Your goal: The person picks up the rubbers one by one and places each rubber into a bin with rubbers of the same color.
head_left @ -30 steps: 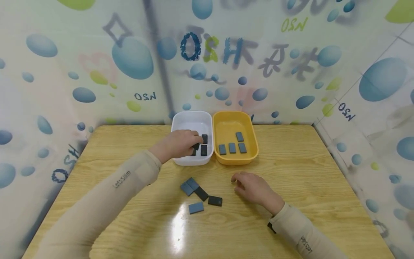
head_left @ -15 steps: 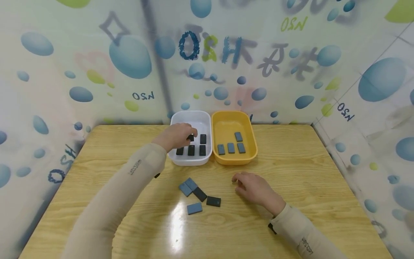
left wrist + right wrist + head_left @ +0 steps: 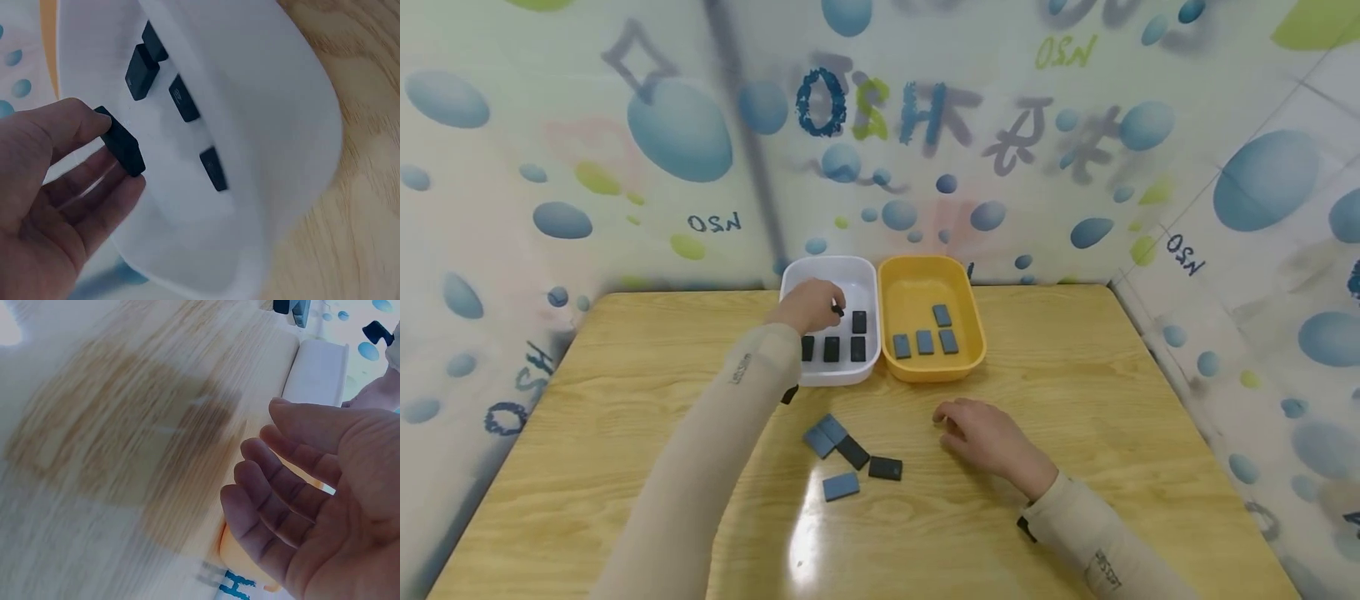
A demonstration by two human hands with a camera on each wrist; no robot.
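Observation:
My left hand [image 3: 808, 306] is over the white bin [image 3: 838, 377]. Thumb and fingertips pinch a black tile [image 3: 122, 142] by its ends, tilted above the bin floor in the left wrist view. Several black tiles [image 3: 831, 349] lie in that bin, in a front row with one behind at the right; my hand hides part of the inside. My right hand [image 3: 988, 439] is low over the table in front of the yellow bin [image 3: 921, 287]. Its fingers are loosely curved, and the palm holds nothing in the right wrist view.
Several blue-grey tiles [image 3: 925, 342] lie in the yellow bin, which stands against the white one. On the wooden table [image 3: 1060, 358], before the bins, are three blue-grey tiles [image 3: 841, 486] and two black tiles [image 3: 885, 468]. A patterned wall covering [image 3: 880, 192] rises behind.
My left hand has moved back within the white bin, the black tile still pinched, uncovering more of the front row. My right hand has stayed nearly still. The head view has shifted slightly.

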